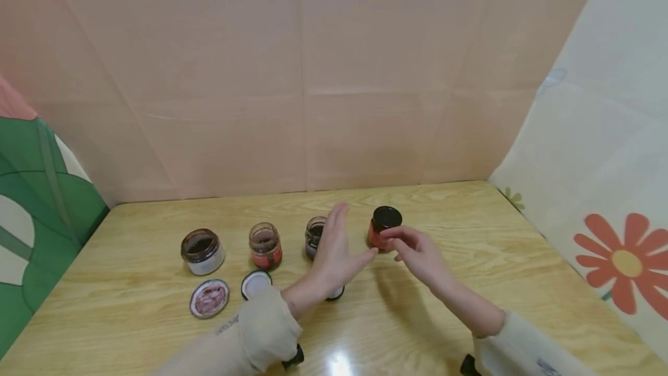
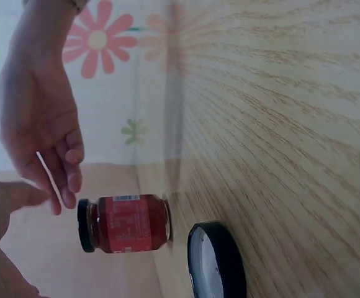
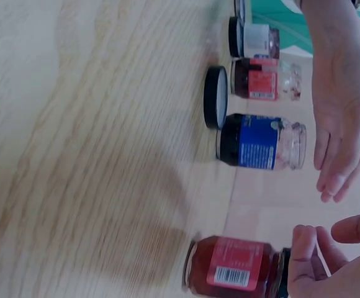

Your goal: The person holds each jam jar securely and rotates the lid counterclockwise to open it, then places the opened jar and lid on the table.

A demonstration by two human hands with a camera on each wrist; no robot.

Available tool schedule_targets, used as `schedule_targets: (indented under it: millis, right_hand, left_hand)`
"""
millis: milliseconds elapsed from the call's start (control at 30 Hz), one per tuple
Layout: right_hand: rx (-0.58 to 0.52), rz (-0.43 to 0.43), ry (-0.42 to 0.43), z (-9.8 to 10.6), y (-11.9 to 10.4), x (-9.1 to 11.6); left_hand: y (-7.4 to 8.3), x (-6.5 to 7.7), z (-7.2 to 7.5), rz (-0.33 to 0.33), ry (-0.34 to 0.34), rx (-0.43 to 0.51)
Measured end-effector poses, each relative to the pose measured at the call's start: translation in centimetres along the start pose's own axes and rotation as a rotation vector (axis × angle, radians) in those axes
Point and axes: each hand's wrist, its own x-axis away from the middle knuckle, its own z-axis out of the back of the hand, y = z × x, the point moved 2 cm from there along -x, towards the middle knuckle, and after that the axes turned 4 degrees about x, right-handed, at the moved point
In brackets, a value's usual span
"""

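A closed jar with a black lid and red label (image 1: 387,224) stands right of the middle of the table. My right hand (image 1: 420,257) is close by its near side, fingers loosely bent; in the left wrist view the fingertips are just apart from the lid. To the left of that jar my left hand (image 1: 336,248) hovers with straight fingers and thumb spread, holding nothing. Behind it, partly hidden in the head view, stands an uncapped jar with a blue label (image 3: 259,142). Its loose black-rimmed lid (image 3: 215,97) lies on the table.
Further left stand an open red-label jar (image 1: 265,247) and an open white-label jar (image 1: 203,252). Before them lie an upturned white lid (image 1: 256,284) and a stained lid (image 1: 209,299). A pinkish sheet (image 1: 302,103) hangs behind the wooden table (image 1: 104,318).
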Motion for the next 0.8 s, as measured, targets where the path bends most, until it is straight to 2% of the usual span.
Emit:
schedule_targets:
  millis: [100,233,467,633,800]
  right_hand:
    - [0.005,-0.012,0.04,0.5,0.2,0.0]
    - [0.004,-0.011,0.08,1.0,0.5,-0.2]
    - [-0.002,-0.035,0.132,1.3,1.1,-0.7]
    - [-0.008,-0.038,0.147,1.4,1.3,-0.8]
    - [-0.016,-0.048,0.148,1.4,1.3,-0.9]
  left_hand:
    - [0.1,-0.2,-0.7,-0.022,-0.013,-0.001]
    - [-0.1,-0.5,-1.3,-0.006,-0.025,0.014]
    - [-1.2,-1.5,-2.4,0.088,-0.041,0.05]
    - [-2.0,-2.3,-3.4,0.159,-0.014,0.082]
    - [-2.5,-2.9,-4.0,0.192,0.007,0.106]
